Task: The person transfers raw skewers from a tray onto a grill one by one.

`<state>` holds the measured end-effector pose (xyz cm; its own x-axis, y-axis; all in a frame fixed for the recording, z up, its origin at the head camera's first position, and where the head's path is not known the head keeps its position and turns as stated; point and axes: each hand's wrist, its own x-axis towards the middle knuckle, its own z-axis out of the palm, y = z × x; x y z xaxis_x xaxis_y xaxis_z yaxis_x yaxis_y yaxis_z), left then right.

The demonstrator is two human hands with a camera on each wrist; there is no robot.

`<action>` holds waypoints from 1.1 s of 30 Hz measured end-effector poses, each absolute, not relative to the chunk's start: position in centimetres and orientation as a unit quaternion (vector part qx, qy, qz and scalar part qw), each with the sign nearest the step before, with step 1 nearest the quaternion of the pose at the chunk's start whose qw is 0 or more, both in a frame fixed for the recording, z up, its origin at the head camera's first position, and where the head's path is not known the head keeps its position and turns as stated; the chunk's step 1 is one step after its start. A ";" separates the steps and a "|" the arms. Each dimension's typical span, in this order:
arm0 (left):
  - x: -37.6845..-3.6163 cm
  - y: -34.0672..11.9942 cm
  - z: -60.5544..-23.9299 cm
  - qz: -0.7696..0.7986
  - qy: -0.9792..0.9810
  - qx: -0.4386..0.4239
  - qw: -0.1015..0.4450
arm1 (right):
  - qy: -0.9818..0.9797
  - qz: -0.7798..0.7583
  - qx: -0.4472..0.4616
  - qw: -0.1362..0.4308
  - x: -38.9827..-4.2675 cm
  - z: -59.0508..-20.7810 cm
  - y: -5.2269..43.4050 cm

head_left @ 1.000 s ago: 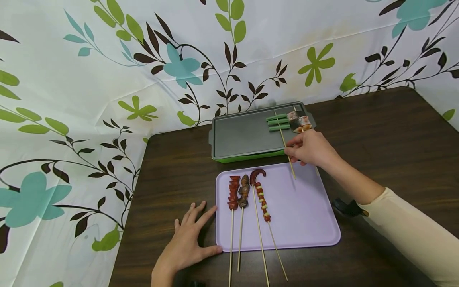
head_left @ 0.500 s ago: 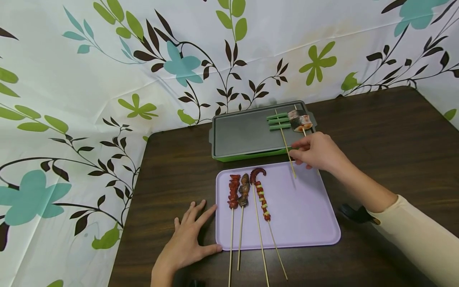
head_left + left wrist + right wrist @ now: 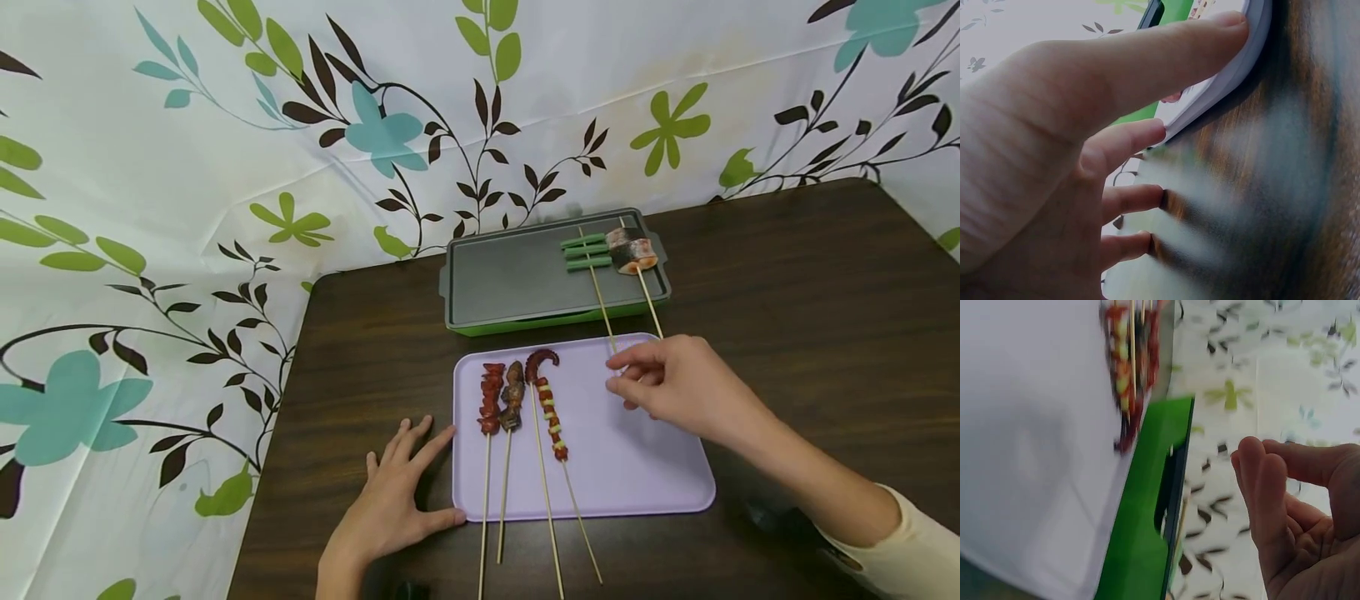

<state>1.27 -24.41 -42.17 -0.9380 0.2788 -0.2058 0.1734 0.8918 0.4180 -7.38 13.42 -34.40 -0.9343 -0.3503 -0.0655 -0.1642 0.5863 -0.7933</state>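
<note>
Left hand (image 3: 397, 500) lies flat, fingers spread, against the smooth lilac tray (image 3: 637, 467); right hand (image 3: 671, 383) hovers, fingertips drawn together, holding nothing.

No readable text anywhere in my views — no labels, brands, numbers or signs. Curtain (image 3: 225, 167) behind my table carries only leaf and flower print. Lilac tray (image 3: 637, 467), grey griddle (image 3: 510, 279), skewers — all unmarked. My wrist views too blurred to make out any lettering.
</note>
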 end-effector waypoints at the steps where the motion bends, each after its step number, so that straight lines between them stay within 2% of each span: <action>1: 1.3 -24.4 -42.2 0.201 0.964 0.118 0.131 | 0.883 -0.428 -0.158 0.111 -6.7 -34.6 13.1; 6: 1.2 -24.3 -42.1 0.201 0.963 0.120 0.130 | 0.877 -0.403 -0.222 0.136 -4.5 -36.4 11.8; 14: 1.3 -24.3 -42.1 0.199 0.964 0.121 0.131 | 0.863 -0.400 -0.268 0.154 -3.3 -40.2 10.1; 21: 1.2 -24.3 -42.2 0.201 0.964 0.122 0.127 | 0.862 -0.395 -0.272 0.165 -2.7 -41.6 9.0; 33: 1.2 -24.3 -42.2 0.202 0.964 0.123 0.125 | 0.874 -0.378 -0.249 0.176 -2.3 -42.0 8.8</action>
